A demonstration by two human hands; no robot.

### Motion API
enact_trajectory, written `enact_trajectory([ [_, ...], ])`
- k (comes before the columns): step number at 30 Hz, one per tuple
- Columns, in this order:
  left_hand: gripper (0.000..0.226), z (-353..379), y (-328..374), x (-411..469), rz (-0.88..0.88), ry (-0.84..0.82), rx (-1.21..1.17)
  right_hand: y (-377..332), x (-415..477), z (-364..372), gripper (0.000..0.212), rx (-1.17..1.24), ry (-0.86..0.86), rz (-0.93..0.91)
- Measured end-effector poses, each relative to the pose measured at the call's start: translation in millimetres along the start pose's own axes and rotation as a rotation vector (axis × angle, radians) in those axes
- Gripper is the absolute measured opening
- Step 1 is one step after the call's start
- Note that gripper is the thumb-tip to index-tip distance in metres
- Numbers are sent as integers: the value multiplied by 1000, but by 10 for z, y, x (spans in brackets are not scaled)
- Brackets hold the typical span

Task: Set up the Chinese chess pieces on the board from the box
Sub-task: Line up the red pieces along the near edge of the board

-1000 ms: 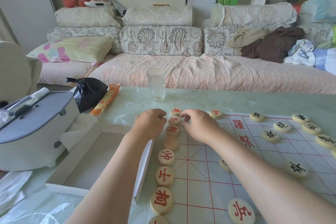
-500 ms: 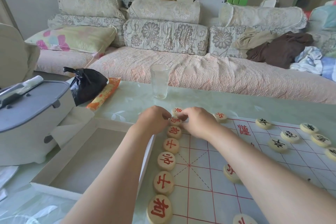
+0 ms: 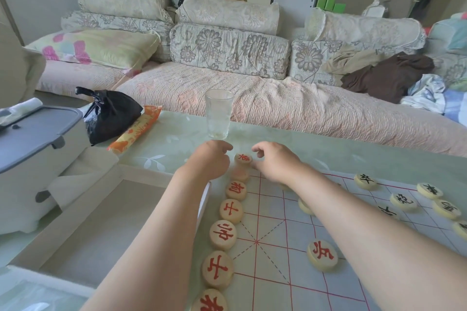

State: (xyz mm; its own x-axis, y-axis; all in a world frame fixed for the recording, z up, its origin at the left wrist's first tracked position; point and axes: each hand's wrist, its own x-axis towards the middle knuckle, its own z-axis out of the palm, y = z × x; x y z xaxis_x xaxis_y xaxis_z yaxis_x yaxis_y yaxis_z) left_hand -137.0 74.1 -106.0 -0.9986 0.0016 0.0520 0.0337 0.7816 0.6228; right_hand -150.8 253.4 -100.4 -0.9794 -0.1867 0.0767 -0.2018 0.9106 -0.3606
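Red pieces (image 3: 223, 234) stand in single file down the left edge of the board (image 3: 278, 272), one per crossing and faces up so the characters read. This is judged to be the back rank.

The far piece (image 3: 243, 158) sits at the far-left corner point, between both hands.
- **Left hand** (image 3: 212, 159): fingers curled under, just beside that piece. Whether it grips anything cannot be told.
- **Right hand** (image 3: 275, 161): finger and thumb loosely spread either side of the piece, not closed on it. This is judged a squaring-up touch.

Black pieces (image 3: 365, 180) lie loose at right, unaligned and judged not yet ranked. The box (image 3: 113, 222) lies just left of the board, within easy reach.
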Motion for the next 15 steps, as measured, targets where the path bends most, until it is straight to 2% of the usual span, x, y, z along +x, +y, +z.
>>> enact_trajectory([
  [4, 58, 67, 67, 32, 35, -86, 65, -11, 139, 39, 48, 50, -52, -45],
  [7, 56, 92, 71, 29, 65, -106, 121, -17, 193, 62, 50, 35, -80, -65],
  [12, 47, 57, 46, -20, 78, -97, 63, -8, 221, 102, 43, 34, -78, -95],
  [15, 51, 48, 70, -19, 73, -108, 77, 1, 172, 67, 49, 35, -76, -95],
])
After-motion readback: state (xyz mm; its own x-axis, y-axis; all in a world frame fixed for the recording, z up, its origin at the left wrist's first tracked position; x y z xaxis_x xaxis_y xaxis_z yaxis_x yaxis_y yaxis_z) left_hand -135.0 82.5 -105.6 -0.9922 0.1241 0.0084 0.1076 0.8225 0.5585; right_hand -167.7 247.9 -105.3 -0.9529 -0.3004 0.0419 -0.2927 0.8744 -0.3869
